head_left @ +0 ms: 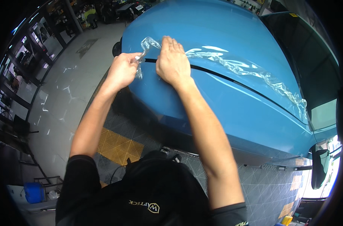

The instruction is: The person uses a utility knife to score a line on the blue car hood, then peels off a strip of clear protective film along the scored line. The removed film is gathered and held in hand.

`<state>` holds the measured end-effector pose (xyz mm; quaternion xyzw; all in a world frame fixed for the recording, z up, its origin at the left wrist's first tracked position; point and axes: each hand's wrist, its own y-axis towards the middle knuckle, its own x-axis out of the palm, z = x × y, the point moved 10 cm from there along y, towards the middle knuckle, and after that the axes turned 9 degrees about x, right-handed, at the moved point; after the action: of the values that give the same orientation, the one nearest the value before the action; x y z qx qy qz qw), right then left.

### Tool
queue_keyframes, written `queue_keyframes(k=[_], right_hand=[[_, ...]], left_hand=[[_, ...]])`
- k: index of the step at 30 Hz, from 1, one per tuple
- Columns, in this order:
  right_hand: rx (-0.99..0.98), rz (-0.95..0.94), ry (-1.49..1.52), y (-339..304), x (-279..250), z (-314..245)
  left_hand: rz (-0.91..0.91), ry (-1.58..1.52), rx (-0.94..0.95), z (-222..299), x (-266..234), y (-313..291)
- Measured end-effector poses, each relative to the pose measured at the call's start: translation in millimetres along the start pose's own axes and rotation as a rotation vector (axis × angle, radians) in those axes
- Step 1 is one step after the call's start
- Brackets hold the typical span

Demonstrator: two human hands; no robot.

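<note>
A blue car's hood (pixel 213 26) spreads out before me, split from the fender (pixel 231 107) by a dark gap (pixel 216 74). Crumpled clear film (pixel 254 69) runs along the hood side of this gap, bunched into ridges. At the front corner, the fingers of my left hand (pixel 122 71) pinch the film's loose end, which is lifted and wrinkled. My right hand (pixel 174 63) lies nearly flat over the gap just to the right, fingers stretched away from me and close together. The film beneath its palm is hidden.
The windshield (pixel 288 37) and a side mirror (pixel 320 167) are on the right. Below the car, grey and yellow grid tiles (pixel 120 145) cover the floor. A blue bucket (pixel 34 193) stands at lower left, near glass doors (pixel 19 75) with dark frames.
</note>
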<state>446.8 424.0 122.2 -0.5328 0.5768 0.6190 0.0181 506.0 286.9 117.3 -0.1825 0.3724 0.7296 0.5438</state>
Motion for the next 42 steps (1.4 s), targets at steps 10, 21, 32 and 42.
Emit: queue_keyframes(k=[10, 21, 32, 42], right_hand=[[1.127, -0.705, 1.743, -63.0, 79.2, -32.4], [1.203, -0.434, 1.653, -45.6, 94.9, -5.9], [1.136, -0.702, 1.432, -82.7, 44.3, 5.2], [1.295, -0.467, 1.629, -87.1, 30.8, -1.8]], left_hand=[[0.172, -0.168, -0.002, -12.3, 11.4, -12.3], [0.140, 0.058, 0.159, 30.8, 28.6, -43.4], [0.105, -0.430, 0.162, 60.3, 65.3, -90.3], [0.102, -1.120, -0.257, -43.8, 65.6, -135.6]])
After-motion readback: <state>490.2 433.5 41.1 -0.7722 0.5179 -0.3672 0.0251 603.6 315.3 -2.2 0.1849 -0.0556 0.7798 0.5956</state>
